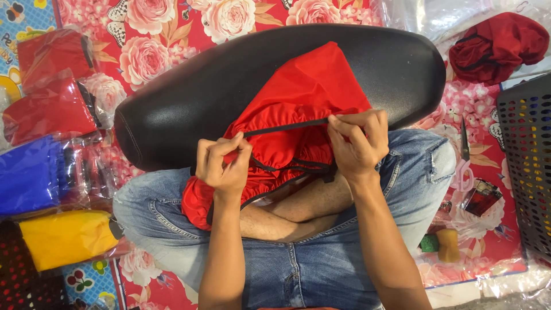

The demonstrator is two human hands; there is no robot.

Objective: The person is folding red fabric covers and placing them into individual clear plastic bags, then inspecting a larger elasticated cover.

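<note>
Head view, looking straight down onto a lap in blue jeans [321, 270], legs crossed. Across the knees, a black motorcycle seat [189, 97], long and glossy, narrow end to the left. Over its middle and near edge, a red fabric cover [298, 92], gathered and wrinkled, hanging down from the seat into the lap. Along the cover's hem, a black elastic band [287, 127], drawn taut between both hands.

Left hand [222, 163] closed in a pinch on the hem, thumb and fingertips pressed together on the band at the left end of the taut stretch, just below the seat's near edge. Right hand [357, 140] likewise pinching the band, fingers curled and bunched on the hem at the right end, resting against the seat's edge. Cover spread between and above the two hands, with a loose fold below the left wrist.

On the floor, a red floral mat [172, 34]. To the left, clear bags with folded red [49, 109], blue [28, 175] and yellow [66, 238] fabric. Upper right, a crumpled dark red cover [496, 46]. Right edge, a black perforated basket [528, 166]; beside it, scissors [465, 152] on the mat.
</note>
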